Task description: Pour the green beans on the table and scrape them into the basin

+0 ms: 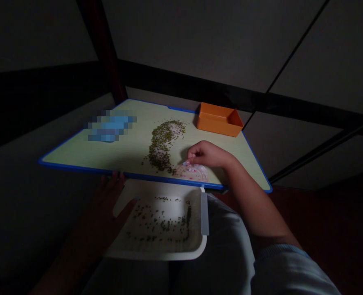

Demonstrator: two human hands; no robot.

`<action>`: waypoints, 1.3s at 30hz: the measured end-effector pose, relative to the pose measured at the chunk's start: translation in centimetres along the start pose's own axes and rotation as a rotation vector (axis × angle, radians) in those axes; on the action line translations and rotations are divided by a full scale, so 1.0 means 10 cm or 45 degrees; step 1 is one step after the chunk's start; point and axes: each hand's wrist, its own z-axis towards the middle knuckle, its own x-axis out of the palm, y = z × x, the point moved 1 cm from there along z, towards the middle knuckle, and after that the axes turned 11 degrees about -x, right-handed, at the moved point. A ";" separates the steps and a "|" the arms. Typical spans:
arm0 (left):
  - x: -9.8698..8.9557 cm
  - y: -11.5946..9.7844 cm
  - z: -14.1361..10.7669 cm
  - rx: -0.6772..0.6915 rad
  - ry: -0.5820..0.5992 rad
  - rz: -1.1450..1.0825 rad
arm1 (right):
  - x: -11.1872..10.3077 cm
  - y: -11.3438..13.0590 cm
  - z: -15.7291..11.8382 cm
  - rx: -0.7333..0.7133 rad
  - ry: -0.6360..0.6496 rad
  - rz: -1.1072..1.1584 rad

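Note:
My right hand (pixel 210 155) hangs low over a round, shallow, see-through pink dish (pixel 196 174) at the table's near edge. Its thumb and forefinger are pinched together; whatever is between them is too small to make out. To its left, a curved heap of small green beans (pixel 161 139) lies on the table, with pale grains mixed in. In shadow, my left hand (pixel 113 205) rests at the left side of a white plastic bin (pixel 156 255), fingers stretched out and thumb reaching over its rim. Scattered green beans cover parts of the bin's floor.
The pale folding table (pixel 77 152) has a blue rim. An orange rectangular box (pixel 215 126) stands at its far right corner. A blurred-out blue item (pixel 110 127) lies at the left. The bin is on my lap, tucked against the table's front edge. Walls or cabinet panels stand behind.

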 end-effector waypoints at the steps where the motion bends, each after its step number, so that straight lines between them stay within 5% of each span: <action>1: 0.00 0.00 0.00 -0.004 -0.002 -0.006 | 0.00 0.00 0.00 0.004 -0.010 -0.006; 18: -0.05 -0.07 -0.01 -0.061 0.066 -0.012 | -0.15 -0.04 -0.12 0.091 -0.197 -0.023; 39: 0.00 -0.01 0.00 0.000 -0.013 -0.014 | -0.04 -0.06 -0.02 -0.025 -0.058 -0.118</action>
